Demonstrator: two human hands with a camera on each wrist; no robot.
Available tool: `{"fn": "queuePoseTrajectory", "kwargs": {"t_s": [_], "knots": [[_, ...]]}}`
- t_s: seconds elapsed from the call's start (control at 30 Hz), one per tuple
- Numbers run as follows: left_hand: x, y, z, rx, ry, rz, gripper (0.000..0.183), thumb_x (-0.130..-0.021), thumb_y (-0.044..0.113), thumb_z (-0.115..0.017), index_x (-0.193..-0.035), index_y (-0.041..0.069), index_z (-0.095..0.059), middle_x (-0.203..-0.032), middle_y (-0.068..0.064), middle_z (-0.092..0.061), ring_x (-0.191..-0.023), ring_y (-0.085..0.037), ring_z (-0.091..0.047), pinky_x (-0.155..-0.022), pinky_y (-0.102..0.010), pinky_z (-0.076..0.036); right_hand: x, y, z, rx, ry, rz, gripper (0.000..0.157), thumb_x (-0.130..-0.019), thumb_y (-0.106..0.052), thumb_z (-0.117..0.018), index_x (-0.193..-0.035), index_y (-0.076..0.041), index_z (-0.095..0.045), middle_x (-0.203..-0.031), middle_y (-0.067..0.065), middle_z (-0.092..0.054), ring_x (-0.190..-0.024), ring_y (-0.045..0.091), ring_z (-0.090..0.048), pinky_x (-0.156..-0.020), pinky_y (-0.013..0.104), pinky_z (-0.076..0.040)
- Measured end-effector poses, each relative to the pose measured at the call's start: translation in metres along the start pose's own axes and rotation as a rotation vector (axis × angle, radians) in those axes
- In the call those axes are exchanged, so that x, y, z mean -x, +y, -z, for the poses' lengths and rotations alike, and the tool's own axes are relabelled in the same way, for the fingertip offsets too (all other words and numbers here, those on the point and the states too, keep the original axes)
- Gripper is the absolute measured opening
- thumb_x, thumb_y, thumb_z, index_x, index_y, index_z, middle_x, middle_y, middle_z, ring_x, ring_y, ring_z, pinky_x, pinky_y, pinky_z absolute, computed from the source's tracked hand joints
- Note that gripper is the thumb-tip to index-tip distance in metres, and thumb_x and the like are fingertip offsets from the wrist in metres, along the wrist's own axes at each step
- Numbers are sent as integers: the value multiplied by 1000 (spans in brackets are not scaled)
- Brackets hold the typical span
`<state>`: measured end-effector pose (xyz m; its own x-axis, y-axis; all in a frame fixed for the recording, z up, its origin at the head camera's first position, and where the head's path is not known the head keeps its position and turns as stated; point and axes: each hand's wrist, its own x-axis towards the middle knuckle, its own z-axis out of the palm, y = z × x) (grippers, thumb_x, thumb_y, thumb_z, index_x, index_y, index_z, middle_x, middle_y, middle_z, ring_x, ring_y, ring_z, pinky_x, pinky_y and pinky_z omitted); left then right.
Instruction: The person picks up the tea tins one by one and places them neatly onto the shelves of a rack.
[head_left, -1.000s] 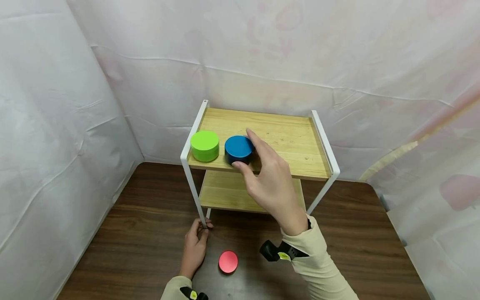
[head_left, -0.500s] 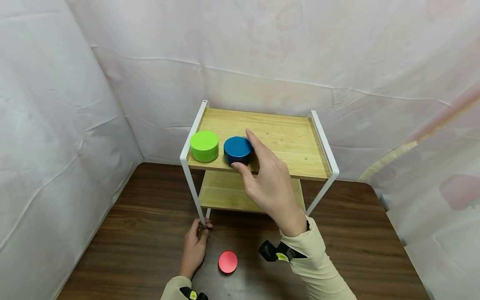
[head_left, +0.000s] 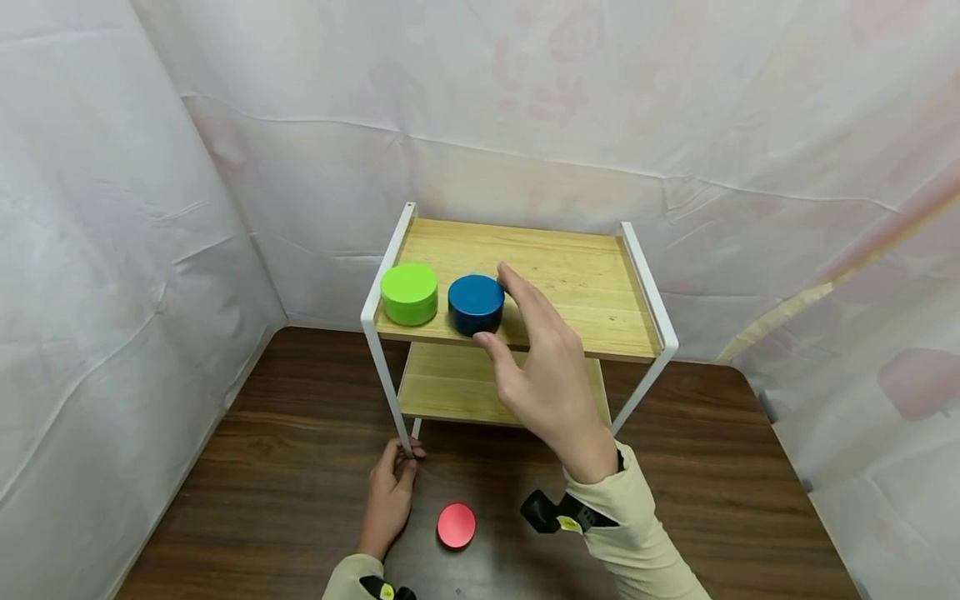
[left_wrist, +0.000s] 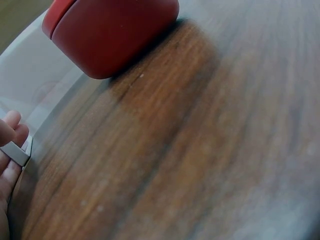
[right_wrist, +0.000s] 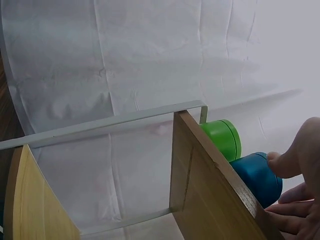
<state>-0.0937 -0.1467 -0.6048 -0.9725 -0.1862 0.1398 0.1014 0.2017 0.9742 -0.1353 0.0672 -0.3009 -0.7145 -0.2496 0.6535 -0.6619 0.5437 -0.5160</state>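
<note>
Our right grip (head_left: 553, 385) is spread beside the blue tin (head_left: 476, 305), which stands on the upper shelf (head_left: 585, 287) right of the green tin (head_left: 409, 297); our left grip (head_left: 388, 493) holds the near left leg (head_left: 386, 379). From the left wrist, we see the red tin (left_wrist: 112, 37) on the worktop (left_wrist: 175, 165). From the right wrist, our thumb (right_wrist: 286, 164) overlaps the blue tin; we cannot tell if they touch.
</note>
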Motion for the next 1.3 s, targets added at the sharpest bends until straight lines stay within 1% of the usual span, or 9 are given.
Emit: {"fn": "queuePoseTrajectory", "kwargs": {"t_s": [0.27, 0.4, 0.53, 0.7, 0.9, 0.97, 1.07, 1.17, 1.3], "knots": [[0, -3, -1, -37, 0, -37, 21, -112, 5, -46, -118, 6, -66, -116, -7, -74, -116, -20, -67, -92, -23, -50, 5, 4, 2, -73, 41, 64, 69, -97, -4, -73, -159, -5, -44, -159, 11, -53, -149, 20, -51, -124, 39, -40], [0, -3, -2, -26, 2, -56, 20, -111, 7, -48, -119, 5, -66, -114, -7, -74, -113, -17, -68, -90, -21, -50, 8, 6, 4, -100, 68, 99, 70, -96, -1, -73, -160, -6, -44, -161, 6, -53, -149, 18, -51, -125, 35, -38], [0, -4, -3, 2, 0, -78, 18, -110, 3, -51, -120, 4, -65, -111, -14, -74, -110, -14, -69, -89, -19, -51, 18, 8, 5, -121, 101, 126, 70, -95, 2, -71, -159, -5, -44, -161, 8, -53, -148, 21, -53, -124, 34, -39], [0, -5, -2, 21, 3, -84, 18, -109, 3, -52, -119, 4, -66, -112, -15, -73, -110, -16, -69, -89, -19, -51, 34, 10, 3, -207, 126, 175, 66, -95, 6, -64, -157, 3, -43, -160, 18, -51, -149, 28, -52, -125, 36, -39], [2, -2, 0, 25, 3, -52, 18, -108, -1, -53, -119, 4, -65, -114, -15, -73, -112, -17, -70, -91, -17, -52, 57, 17, -5, -322, 160, 294, 51, -103, 0, -56, -150, 16, -44, -157, 25, -52, -148, 29, -53, -124, 37, -40], [2, -2, 0, 26, -2, -37, 19, -107, -3, -53, -120, 3, -65, -115, -16, -72, -113, -17, -69, -93, -16, -52, 67, 20, -10, -352, 167, 313, 50, -104, -1, -56, -148, 19, -45, -156, 27, -53, -147, 29, -53, -123, 37, -41], [2, -1, 1, 27, -11, -15, 20, -106, -4, -53, -121, 2, -64, -117, -15, -71, -116, -16, -68, -97, -16, -51, 86, 27, -19, -394, 149, 291, 49, -103, 1, -58, -147, 20, -45, -155, 28, -53, -148, 29, -53, -123, 35, -41], [2, 1, 2, 22, -17, 1, 20, -107, -4, -53, -122, 3, -64, -118, -15, -71, -116, -17, -68, -98, -18, -52, 109, 35, -31, -406, 98, 223, 53, -100, 5, -61, -149, 17, -45, -154, 28, -54, -148, 28, -53, -123, 31, -40], [4, 2, 3, 8, -20, 9, 22, -106, -6, -52, -122, 4, -63, -116, -12, -71, -117, -27, -69, -98, -19, -52, 137, 46, -47, -398, 27, 139, 62, -93, 11, -66, -151, 13, -46, -152, 28, -56, -146, 27, -55, -122, 27, -40]]}}
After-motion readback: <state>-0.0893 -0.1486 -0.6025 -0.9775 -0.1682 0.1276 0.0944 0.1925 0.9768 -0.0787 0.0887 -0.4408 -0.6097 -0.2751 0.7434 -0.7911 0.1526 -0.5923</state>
